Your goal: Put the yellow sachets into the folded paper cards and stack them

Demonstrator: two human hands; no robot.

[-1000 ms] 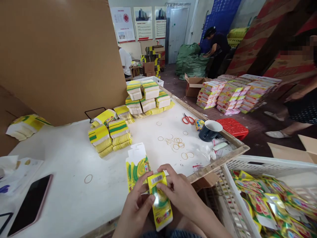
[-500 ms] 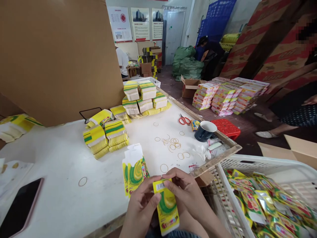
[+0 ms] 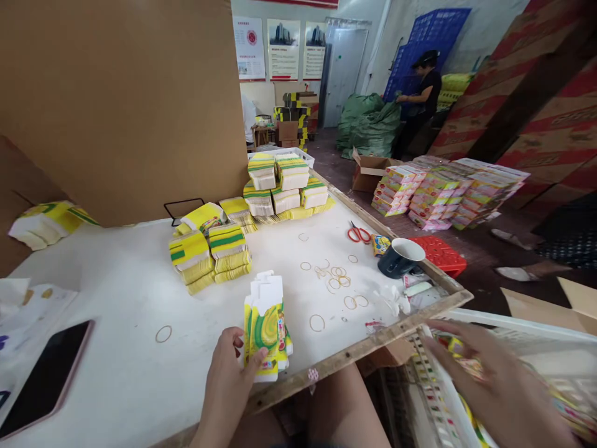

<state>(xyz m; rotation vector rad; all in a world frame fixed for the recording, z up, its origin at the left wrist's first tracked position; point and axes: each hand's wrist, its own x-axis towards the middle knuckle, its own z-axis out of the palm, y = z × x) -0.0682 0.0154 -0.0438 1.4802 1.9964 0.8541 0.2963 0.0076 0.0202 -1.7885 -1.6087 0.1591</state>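
My left hand (image 3: 228, 379) rests on the near edge of the white table (image 3: 116, 348), its thumb and fingers touching the lower left of a small pile of yellow-green packets (image 3: 267, 326) with white header cards. My right hand (image 3: 494, 386) is blurred, fingers spread and holding nothing, above the white plastic crate (image 3: 527, 326) at the lower right. Loose shiny yellow packets (image 3: 571, 410) lie inside that crate, mostly hidden by the hand.
Banded bundles of yellow packets (image 3: 209, 252) and a taller stack (image 3: 284, 186) stand on the table. Rubber bands (image 3: 333, 277), red scissors (image 3: 358, 234), a dark mug (image 3: 400, 257), a phone (image 3: 46, 376). A brown cardboard sheet (image 3: 121, 106) backs the table. A person (image 3: 420, 99) stands far back.
The packet held in both hands now lies on the table pile. My right hand let go and swung right over the crate; my left hand stayed at the pile.
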